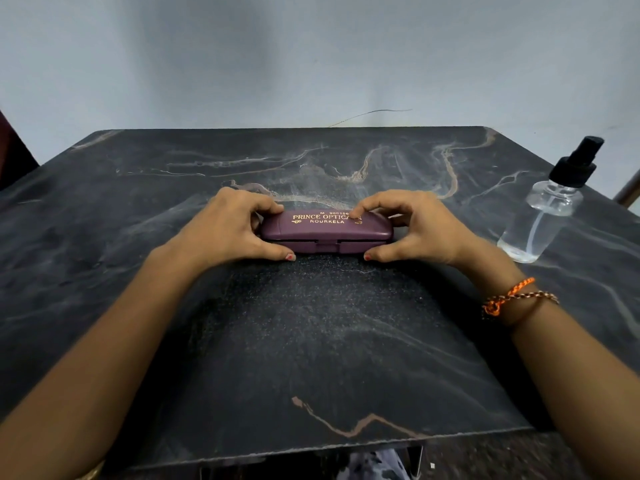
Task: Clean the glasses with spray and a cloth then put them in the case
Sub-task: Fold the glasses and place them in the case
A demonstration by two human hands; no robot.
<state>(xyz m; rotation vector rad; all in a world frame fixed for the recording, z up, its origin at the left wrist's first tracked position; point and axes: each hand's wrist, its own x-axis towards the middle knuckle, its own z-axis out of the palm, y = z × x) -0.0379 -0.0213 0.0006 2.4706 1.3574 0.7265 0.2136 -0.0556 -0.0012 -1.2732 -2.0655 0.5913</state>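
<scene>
Head view: case (327, 232), shut, mid-table; left hand (230, 230) and right hand (420, 230) curled round its ends, thumbs at front seam; judged step, opening or closing — press evenly at both ends; spray (550, 209) near right edge; glasses unseen.

Case (327, 231) ends — under curled fingers (265, 206); contents unseen.

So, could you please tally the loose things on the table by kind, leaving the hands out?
Glasses case, purple, closed, gripped at its ends by the left hand and right hand: 1
Spray bottle, clear with black pump: 1
Glasses or cloth in sight: 0
Total: 2
</scene>
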